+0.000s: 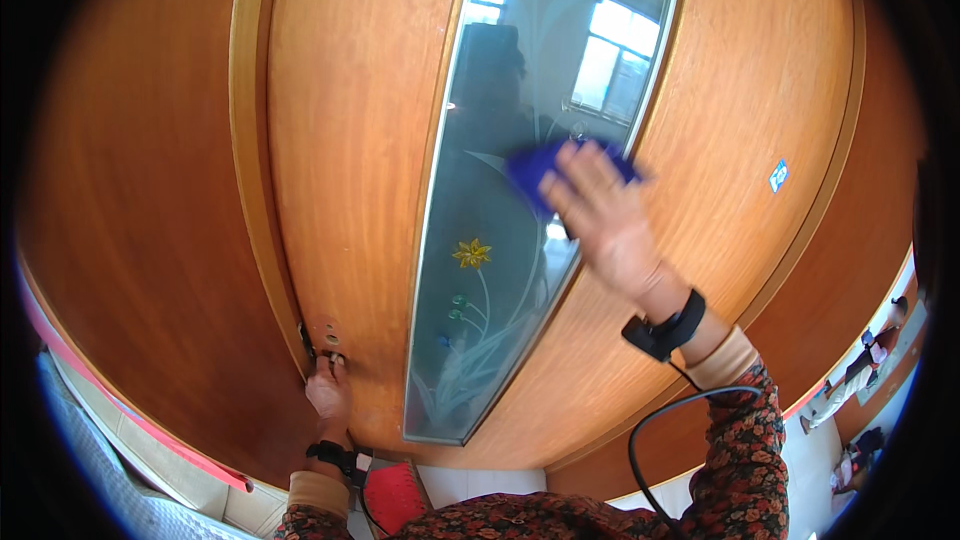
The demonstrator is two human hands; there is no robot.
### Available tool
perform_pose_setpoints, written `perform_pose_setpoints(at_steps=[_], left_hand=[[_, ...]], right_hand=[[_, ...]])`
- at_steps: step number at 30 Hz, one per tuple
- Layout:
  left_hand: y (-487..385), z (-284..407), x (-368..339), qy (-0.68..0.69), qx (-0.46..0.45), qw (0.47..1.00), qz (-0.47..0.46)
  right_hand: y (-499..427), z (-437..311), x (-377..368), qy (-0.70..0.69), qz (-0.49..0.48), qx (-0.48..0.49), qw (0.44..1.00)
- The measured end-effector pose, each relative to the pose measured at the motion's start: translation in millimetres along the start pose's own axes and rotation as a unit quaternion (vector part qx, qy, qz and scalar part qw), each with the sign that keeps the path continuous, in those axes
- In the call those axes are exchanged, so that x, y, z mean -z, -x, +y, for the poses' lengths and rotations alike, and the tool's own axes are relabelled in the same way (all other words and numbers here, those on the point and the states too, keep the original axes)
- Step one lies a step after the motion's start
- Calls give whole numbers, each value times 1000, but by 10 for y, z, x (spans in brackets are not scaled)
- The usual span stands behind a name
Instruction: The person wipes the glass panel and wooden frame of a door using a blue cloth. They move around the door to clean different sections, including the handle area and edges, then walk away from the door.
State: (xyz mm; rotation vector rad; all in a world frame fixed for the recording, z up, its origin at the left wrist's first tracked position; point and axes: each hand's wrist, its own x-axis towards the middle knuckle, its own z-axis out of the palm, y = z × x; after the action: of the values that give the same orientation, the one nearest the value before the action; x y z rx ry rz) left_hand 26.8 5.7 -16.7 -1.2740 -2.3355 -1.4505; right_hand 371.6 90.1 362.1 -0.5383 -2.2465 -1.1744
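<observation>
In front of me is a wooden door with a tall glass panel set in it. The glass bears etched leaves and a yellow flower decoration. My right hand, blurred, is spread over a dark blue cloth on the right side of the panel. Low at the door's left edge, my left hand grips a small dark door handle, mostly hidden by the fingers. Just above it are round holes in the wood.
A wooden door frame runs along the left. A small blue sticker is on the wood at right. A red mat lies on the tiled floor below. Another person is at far right. A black cable hangs from my right wrist strap.
</observation>
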Motion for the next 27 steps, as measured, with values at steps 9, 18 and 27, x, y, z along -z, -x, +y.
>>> perform_pose_setpoints(at_steps=[9,18,27], left_hand=[[44,21,40,-11,17,999,-32],[19,27,-47,25,5,999,-23],[34,-19,-80,19,2,1000,-23]], right_hand=[[737,-957,-523,-77,-126,109,983],[-106,45,-98,58,7,14,998],[-1949,725,311,44,329,-66,941]])
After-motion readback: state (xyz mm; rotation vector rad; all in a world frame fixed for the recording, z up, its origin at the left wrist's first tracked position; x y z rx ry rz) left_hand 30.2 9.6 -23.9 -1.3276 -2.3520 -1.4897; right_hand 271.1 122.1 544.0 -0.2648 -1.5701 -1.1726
